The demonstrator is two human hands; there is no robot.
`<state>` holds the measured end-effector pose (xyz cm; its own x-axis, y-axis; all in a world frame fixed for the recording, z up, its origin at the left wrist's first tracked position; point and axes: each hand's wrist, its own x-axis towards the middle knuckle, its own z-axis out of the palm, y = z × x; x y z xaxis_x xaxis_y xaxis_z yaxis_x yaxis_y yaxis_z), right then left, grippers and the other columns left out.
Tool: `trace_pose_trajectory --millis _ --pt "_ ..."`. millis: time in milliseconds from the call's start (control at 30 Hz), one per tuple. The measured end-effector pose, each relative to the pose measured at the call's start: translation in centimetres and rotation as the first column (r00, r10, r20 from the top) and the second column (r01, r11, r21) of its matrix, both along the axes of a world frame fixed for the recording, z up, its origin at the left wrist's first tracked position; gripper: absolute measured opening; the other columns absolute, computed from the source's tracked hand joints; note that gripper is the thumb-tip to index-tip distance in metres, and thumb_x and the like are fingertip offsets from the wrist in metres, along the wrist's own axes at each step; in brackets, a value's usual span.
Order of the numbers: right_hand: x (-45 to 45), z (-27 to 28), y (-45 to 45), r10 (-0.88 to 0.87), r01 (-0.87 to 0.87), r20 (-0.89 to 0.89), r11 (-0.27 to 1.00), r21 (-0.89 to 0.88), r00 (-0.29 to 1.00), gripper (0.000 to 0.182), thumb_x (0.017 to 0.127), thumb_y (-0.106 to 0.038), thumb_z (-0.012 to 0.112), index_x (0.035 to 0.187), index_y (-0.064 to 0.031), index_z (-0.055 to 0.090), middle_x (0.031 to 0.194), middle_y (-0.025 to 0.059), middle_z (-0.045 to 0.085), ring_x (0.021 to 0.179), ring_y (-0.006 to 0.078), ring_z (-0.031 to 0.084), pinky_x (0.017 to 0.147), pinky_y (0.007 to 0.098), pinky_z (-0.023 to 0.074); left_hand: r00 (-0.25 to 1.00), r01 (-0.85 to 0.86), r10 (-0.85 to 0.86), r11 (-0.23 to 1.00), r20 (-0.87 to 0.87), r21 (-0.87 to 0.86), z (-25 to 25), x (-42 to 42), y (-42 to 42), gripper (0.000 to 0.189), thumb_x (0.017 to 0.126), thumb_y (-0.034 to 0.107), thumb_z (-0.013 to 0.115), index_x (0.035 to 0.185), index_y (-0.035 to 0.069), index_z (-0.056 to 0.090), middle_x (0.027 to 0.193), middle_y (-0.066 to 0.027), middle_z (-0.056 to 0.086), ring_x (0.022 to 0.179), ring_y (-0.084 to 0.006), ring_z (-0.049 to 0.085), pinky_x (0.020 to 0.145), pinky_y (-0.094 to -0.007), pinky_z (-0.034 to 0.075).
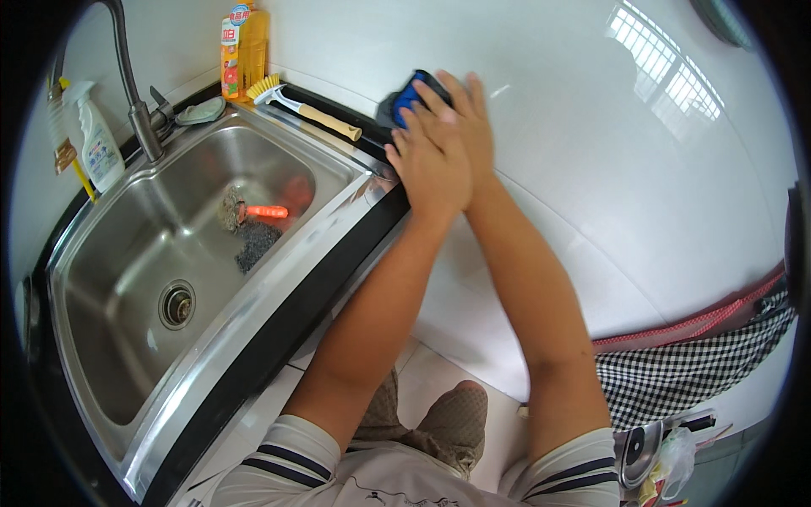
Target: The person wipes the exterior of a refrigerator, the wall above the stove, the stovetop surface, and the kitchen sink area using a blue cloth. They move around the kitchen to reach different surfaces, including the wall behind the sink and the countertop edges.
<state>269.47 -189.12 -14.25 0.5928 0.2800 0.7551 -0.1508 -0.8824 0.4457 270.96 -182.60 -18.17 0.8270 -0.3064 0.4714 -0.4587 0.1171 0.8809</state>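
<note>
A blue and black handheld cleaning block (405, 104), partly hidden by fingers, is against the white wall just past the sink's right corner. My right hand (474, 120) has its fingers over the block's right side. Overlapping it in front, my left hand (436, 161) reaches its fingertips to the block's lower edge. Both hands are slightly blurred, and the block's exact kind cannot be made out. Left of them, a dish brush (310, 111) with yellow bristles and a beige handle lies along the sink's back ledge.
The stainless steel sink (127, 279) holds an orange-handled scrubber (266, 211) and a dark steel wool pad (258, 244). Behind it stand a gooseneck faucet (142, 123), an orange detergent bottle (244, 54) and a white spray bottle (98, 139). A checkered cloth (678, 374) hangs at right.
</note>
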Motion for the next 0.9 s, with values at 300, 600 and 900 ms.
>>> trace_pose_trajectory --millis 300,600,900 --pt "-5.8 2.0 -0.7 -0.376 0.375 0.116 0.927 0.026 0.92 0.049 0.1 -0.047 0.053 0.134 -0.0162 0.07 0.16 0.0058 0.047 0.156 0.0287 0.026 0.124 0.0598 0.0163 0.901 -0.048 0.063 0.998 0.429 -0.047 1.4 -4.2 -1.5 0.094 0.1 0.058 0.054 0.158 -0.009 0.024 0.163 -0.0334 0.027 0.152 -0.0549 0.018 0.125 -0.0582 0.009" --pt "-22.9 -6.5 -4.6 -0.689 0.612 0.299 0.724 0.317 0.66 0.065 0.099 -0.043 0.054 0.149 -0.0021 0.051 0.166 0.0231 0.032 0.155 0.0388 0.028 0.122 0.0634 0.0169 0.425 0.181 -0.09 0.983 0.901 0.013 -1.5 -13.1 -4.4 0.085 0.098 0.062 0.053 0.155 0.0 0.04 0.157 -0.0432 0.025 0.149 -0.0592 0.021 0.115 -0.0724 0.019" --pt "-36.4 -6.4 -3.2 -0.542 0.417 0.335 0.827 0.378 0.771 0.078 0.087 0.002 0.059 0.156 0.0126 0.025 0.16 0.0378 0.029 0.149 0.0563 0.027 0.122 0.0625 0.0203 0.454 0.188 0.037 0.973 0.89 -0.136 1.7 -22.2 -10.3 0.069 0.095 0.055 0.062 0.147 0.01 0.053 0.16 -0.0425 0.021 0.151 -0.0585 0.017 0.117 -0.0709 0.02"
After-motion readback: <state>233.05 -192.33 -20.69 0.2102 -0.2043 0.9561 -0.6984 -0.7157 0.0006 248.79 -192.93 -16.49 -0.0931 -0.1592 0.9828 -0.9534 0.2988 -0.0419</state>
